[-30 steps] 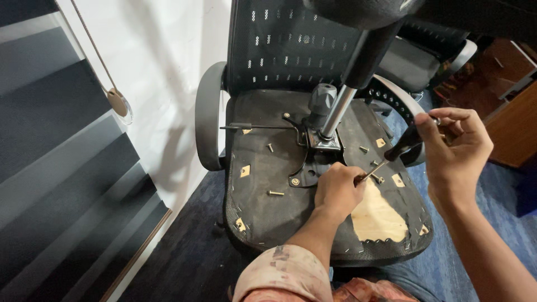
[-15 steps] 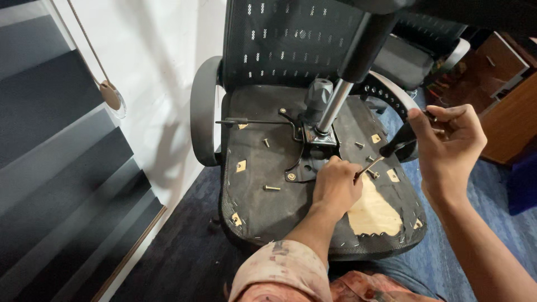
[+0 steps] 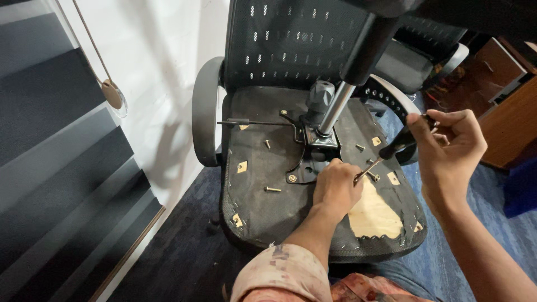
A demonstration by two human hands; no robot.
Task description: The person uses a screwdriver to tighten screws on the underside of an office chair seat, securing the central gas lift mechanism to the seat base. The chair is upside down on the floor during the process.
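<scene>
Near the seat underside's (image 3: 263,218) torn front-right corner, the left hand (image 3: 335,190) is curled, fingertips together at the screwdriver's tip; the right hand (image 3: 450,145) is clamped on the screwdriver (image 3: 391,152), its long axis slanting from upper right down-left; loose screws (image 3: 272,189) lie scattered, so the mechanism plate (image 3: 313,162) looks only partly fastened.

The black fabric underside of the upturned office chair seat (image 3: 263,212) lies open on its left half, apart from loose brass bolts (image 3: 272,189). The chrome gas-lift column (image 3: 334,112) and black metal mounting plate (image 3: 310,162) block the middle; curved black armrests (image 3: 204,112) hem both sides.
</scene>
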